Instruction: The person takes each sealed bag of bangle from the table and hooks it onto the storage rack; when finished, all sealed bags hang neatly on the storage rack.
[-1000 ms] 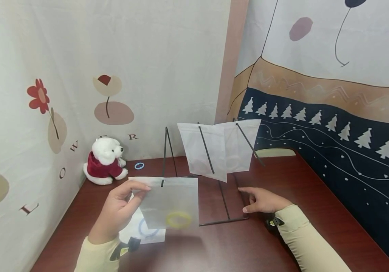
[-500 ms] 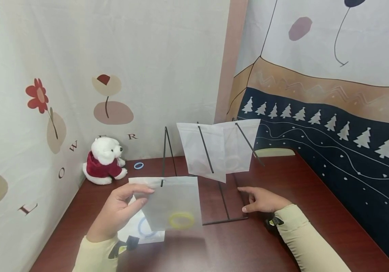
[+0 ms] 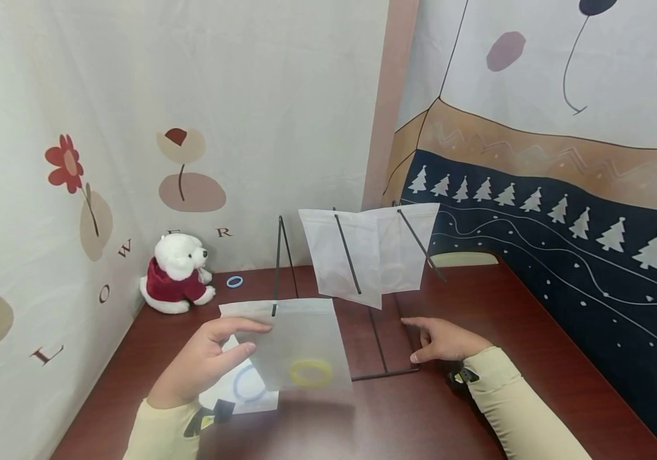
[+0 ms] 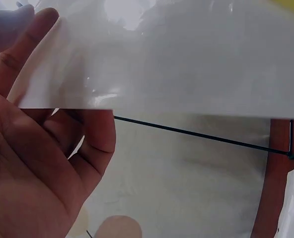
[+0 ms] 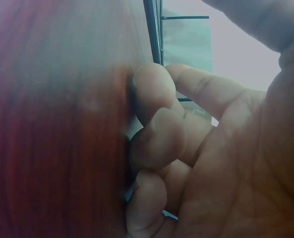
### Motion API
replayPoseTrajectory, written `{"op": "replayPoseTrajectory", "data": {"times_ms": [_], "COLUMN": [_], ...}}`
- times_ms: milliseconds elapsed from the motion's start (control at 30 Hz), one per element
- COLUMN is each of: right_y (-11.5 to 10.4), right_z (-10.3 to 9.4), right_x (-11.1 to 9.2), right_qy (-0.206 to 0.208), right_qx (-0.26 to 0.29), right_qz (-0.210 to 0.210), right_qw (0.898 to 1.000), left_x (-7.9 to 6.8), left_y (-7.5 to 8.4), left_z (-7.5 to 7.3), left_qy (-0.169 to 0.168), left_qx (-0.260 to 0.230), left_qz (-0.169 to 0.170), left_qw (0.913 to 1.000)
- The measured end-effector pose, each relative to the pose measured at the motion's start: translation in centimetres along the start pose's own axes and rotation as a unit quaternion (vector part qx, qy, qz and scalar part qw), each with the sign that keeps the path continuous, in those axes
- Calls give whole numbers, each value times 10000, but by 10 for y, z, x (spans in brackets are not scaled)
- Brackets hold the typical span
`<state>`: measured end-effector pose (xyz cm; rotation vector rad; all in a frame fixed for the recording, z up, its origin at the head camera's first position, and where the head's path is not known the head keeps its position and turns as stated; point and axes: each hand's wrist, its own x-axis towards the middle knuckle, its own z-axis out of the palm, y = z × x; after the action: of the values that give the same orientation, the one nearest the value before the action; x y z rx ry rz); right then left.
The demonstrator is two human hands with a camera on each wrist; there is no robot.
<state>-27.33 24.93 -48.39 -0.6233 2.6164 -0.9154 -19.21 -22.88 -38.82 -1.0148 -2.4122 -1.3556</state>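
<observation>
A translucent zip bag hangs from a hook of the black wire rack, with a yellow ring showing inside. My left hand is at the bag's left side, index finger and thumb apart near its top. In the left wrist view, the other fingers bend below the bag's edge. On the table at right, my right hand rests beside the rack's base, its index finger touching the base bar. The right wrist view shows its other fingers bent against the tabletop.
Two more white bags hang from the rack's hooks farther back. A paper sheet with a blue ring lies beneath the left hand. A white plush bear and a small light-blue ring stand at the back left of the table.
My left hand's fingers have slid right along the top of the bag, thumb and index parting. The bag's lower part, with the yellow ring, has swung right. The right hand has stayed put.
</observation>
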Motion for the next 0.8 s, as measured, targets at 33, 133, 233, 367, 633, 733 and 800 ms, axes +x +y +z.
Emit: {"op": "replayPoseTrajectory", "data": {"times_ms": [33,133,233,367,633,733,800], "right_y": [0,-2,-3,-3,-1,-1,-2], "right_z": [0,0,0,1,2,2,1], "right_x": [0,-1,-1,-1,0,0,0], "right_qy": [2,14,40,63,77,76,72], "right_qx": [0,-6,-17,-21,20,15,7], "right_qz": [5,-13,-17,29,78,61,45], "right_qw": [10000,10000,10000,10000,9999,10000,10000], "left_x": [0,0,1,1,1,2,2], "left_y": [0,-2,-2,-2,0,-1,-1], "left_z": [0,1,1,1,3,3,3], "left_qy": [-16,-29,-17,23,253,337,382], "left_qx": [49,120,119,139,33,-30,-65], "left_qz": [4,45,90,81,-97,-99,-99], "left_qw": [10000,9999,9999,9999,9996,9994,9992]}}
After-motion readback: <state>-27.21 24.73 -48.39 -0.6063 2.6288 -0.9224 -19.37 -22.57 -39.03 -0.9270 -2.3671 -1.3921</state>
